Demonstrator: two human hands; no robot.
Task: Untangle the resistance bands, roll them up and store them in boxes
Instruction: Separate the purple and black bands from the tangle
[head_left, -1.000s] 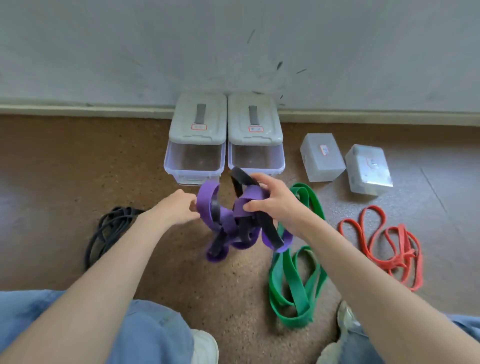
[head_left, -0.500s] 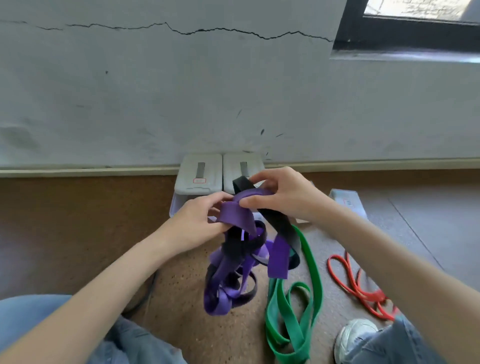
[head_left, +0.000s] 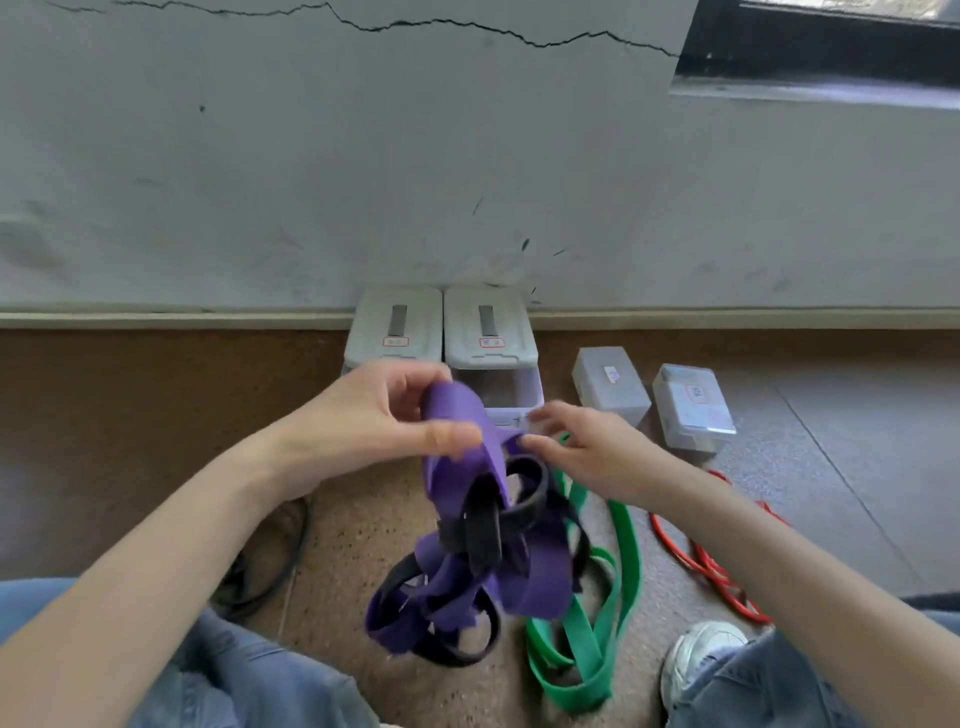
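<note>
I am sitting on the floor (head_left: 130, 415) with my jeans-covered knees and one white sneaker (head_left: 698, 657) nearest the camera. Just beyond my knees, the tangle of purple band (head_left: 524, 577) and black band (head_left: 475, 535) is hanging in the air in front of me, blurred at its lower loops. On the floor right of it the green band (head_left: 597, 639) is lying in loose folds, and farther right the red band (head_left: 711, 571) is trailing beside my right forearm. On the left, partly hidden under my left arm, a dark coiled cable (head_left: 270, 566) is lying on the floor.

My left hand (head_left: 363, 421) is gripping the top fold of the purple band, thumb pressing across its front and fingers (head_left: 410, 382) curling over it from behind. My right hand (head_left: 592, 447) is reaching in from the right with fingers fairly straight, its tips touching the purple band's edge; I cannot tell whether it is pinching anything.

Beyond the hands, two lidded bins (head_left: 488, 332) are standing side by side against the wall, their clear fronts partly hidden by my hands. To their right, two small translucent boxes (head_left: 610, 384) are sitting near each other, lids on. The cracked grey wall (head_left: 467, 156) is rising behind everything.
</note>
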